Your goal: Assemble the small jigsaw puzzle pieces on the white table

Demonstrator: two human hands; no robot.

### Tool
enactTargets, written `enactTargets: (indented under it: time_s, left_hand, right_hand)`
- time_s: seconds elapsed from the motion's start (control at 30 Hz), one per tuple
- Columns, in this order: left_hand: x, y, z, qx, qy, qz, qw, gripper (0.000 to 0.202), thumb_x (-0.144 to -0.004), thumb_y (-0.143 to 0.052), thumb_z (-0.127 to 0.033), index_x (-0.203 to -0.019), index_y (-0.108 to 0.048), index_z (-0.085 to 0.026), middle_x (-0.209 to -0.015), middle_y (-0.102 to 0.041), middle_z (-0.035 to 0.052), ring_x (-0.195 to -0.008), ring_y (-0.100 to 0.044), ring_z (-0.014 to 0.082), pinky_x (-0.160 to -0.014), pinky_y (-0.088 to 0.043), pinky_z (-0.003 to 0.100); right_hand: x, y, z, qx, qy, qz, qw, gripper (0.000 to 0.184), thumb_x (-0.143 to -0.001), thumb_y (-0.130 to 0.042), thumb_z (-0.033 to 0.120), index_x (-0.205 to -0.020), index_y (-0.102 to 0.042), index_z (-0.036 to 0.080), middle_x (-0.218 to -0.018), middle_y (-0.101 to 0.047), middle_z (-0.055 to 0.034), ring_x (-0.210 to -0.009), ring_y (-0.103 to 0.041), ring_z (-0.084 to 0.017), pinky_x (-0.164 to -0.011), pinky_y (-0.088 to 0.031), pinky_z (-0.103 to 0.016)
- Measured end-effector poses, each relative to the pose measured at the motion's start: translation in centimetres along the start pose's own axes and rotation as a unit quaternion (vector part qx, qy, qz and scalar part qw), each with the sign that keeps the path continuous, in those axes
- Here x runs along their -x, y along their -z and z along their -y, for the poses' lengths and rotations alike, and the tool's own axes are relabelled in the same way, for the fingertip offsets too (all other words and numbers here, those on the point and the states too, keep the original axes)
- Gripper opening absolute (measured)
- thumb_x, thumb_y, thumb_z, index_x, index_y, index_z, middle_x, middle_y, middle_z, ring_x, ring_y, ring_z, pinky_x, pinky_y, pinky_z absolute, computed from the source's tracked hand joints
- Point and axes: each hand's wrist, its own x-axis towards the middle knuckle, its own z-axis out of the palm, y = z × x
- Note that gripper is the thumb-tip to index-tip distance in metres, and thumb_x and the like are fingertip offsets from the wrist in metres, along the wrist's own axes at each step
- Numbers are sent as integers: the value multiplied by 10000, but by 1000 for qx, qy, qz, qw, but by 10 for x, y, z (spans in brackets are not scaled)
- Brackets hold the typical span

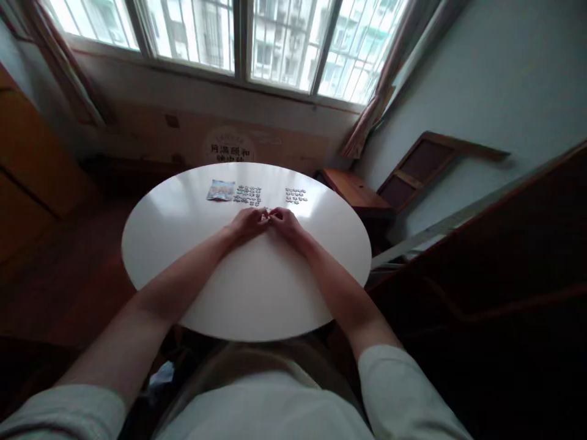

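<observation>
Centrally, left hand [247, 223] and right hand [285, 223] meet, fingertips pinching a small piece [266, 213]. Puzzle pieces [248, 195] and picture card [221, 190] sit near far edge of round table [183, 256], well beyond the hands.

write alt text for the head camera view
A person's left hand and right hand meet fingertip to fingertip on a round white table, anything between them too small to tell. Beyond them lie a small colourful card, a loose cluster of small pieces and a second group in rows.
</observation>
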Motion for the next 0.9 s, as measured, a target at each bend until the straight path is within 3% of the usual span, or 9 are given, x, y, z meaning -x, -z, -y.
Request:
enactTargets:
  time_s: [0.9]
  left_hand:
    - [-1, -2, 0, 1, -4, -3, 1000, 330, -867, -496, -405, -1014, -693, -184, -827, -721, 63, -745, -659, 201, -648, -438, 253]
  right_hand:
    - [0, 4, 0, -11, 5, 8, 1000, 124, -804, -600, 174, -884, -690, 144, -762, -707, -32, -721, -652, -141, -712, -509, -261]
